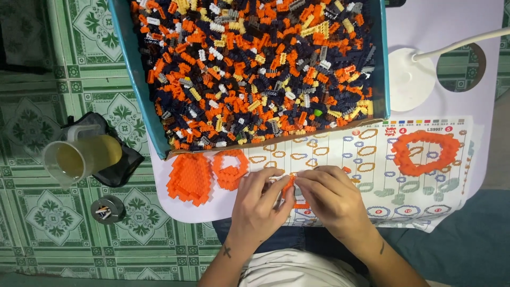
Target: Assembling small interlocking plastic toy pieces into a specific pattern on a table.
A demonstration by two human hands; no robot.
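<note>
I see my left hand point(258, 197) and right hand point(330, 197) pinching one orange brick piece point(288, 188) between them over the instruction sheet point(372, 159). A tray of bricks point(255, 69) sits at twelve o'clock from it, a finished orange ring point(425, 153) at two o'clock.

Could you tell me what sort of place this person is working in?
Probably a home: a low table over a green tiled floor, with a tray of bricks and a jug.

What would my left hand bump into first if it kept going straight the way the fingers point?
The left hand points up-right, and its fingertips already touch the small orange brick piece held with the right hand. Beyond that lies the instruction sheet, then probably the brick tray.
</note>
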